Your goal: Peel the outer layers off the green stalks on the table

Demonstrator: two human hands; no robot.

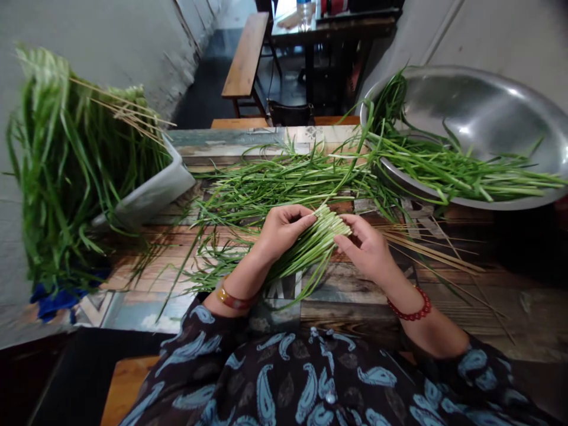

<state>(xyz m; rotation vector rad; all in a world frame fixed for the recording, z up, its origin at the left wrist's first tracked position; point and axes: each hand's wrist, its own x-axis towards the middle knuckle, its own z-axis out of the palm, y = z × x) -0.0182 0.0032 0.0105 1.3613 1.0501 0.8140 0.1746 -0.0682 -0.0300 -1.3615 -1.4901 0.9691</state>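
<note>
A flat row of green chives (308,248) lies in front of me, its pale cut ends toward the upper right. My left hand (284,229) is closed on the row's upper side, thumb pressed near the pale ends. Fingers and thumb of my right hand (364,245) close around the cut ends from the right. Whether a stick runs through the stalks cannot be made out. Just beyond my hands, loose chives (275,180) spread across the wooden table (350,299). Thin bamboo skewers (437,251) lie to the right of my right hand.
A large steel bowl (492,109) with more chives (479,174) stands at the right. On the left, skewered chives (84,154) hang over a white tub (148,198). A blue cloth (60,303) sits below them. Beyond the table are a wooden bench (246,56) and another table (332,35).
</note>
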